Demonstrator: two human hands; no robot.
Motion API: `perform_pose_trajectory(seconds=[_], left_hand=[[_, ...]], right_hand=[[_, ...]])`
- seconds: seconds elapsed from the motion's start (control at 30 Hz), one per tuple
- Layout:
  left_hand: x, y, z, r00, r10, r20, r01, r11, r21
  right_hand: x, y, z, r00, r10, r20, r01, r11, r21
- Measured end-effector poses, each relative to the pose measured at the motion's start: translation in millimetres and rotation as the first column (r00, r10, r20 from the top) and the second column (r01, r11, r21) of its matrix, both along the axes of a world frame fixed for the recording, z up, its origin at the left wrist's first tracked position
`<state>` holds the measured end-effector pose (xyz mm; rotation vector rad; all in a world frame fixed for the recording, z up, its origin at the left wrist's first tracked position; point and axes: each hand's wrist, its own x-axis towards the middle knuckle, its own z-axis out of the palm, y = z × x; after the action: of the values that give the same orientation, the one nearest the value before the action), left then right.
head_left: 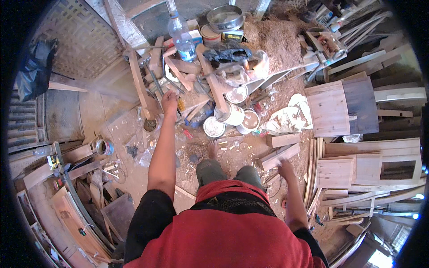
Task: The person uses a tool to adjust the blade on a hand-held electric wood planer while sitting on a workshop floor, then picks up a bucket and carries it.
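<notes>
Can't read any lettering here tbh; the blue label (pixel 188 55) on the clear bottle (pixel 181 38) is too tiny; same for the yellow-and-dark box (pixel 232 36)

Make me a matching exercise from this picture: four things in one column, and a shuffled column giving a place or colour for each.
Things
1. Left hand
2. Bottle
3. Right hand
4. Shirt

Places and colours
A. Red
B. Close to a wooden block
C. Left of the white tins, at the end of an outstretched arm
D. Clear

Pairs: 1-C, 2-D, 3-B, 4-A
</notes>
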<state>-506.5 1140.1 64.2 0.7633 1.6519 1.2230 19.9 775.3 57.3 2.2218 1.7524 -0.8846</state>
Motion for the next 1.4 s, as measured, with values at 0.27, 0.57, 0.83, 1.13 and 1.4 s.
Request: perform_pose_trajectory(seconds=[0.27,0.57,0.83,1.13,1.4], left_hand=[[69,90,-50,0.96,0.243,0.141,-0.204,0.948,-0.242],[61,111,-52,0.918,0.397,0.004,-0.373,0.867,-0.33],[53,92,-10,0.872,0.357,-0.334,-0.426,0.89,-0.16],[107,-4,104,0.877,0.24,-0.417,-0.151,0.96,0.235],[189,-218,114,0.819,-0.255,-0.515,0.44,0.854,0.276]], right_hand=[[90,-268,3,0.519,-0.853,-0.057,0.835,0.52,-0.178],[-64,-176,27,0.449,-0.831,-0.328,0.809,0.534,-0.245],[-75,-216,-9,0.487,-0.774,-0.405,0.79,0.588,-0.175],[-78,-240,-26,0.569,-0.696,-0.439,0.747,0.66,-0.078],[-92,-218,36,0.857,-0.402,-0.323,0.515,0.67,0.534]])
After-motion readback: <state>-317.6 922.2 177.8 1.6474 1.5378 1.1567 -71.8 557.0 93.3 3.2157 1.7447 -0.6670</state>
